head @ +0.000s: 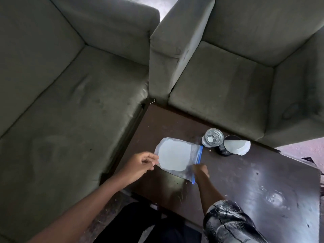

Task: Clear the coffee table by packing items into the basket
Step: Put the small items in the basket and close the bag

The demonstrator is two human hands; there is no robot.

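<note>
While your right hand (201, 171) pinches the blue zip strip (199, 155) and your left hand (142, 165) pinches the opposite edge, the clear plastic zip bag (190, 166) holding a white round disc (173, 155) lies on the dark wooden coffee table (245, 181). It looks light, limp and slick, so lift by the stiffer strip.

You're in a home living room. A grey-green sofa (70, 102) and matching armchair (228, 76) crowd your dark coffee table (245, 181).

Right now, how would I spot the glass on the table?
Find the dark table beside the grey sofas. Near its far edge, past the zip bag, two things stand together. The glass is the clear one, left of the black cup.
</note>
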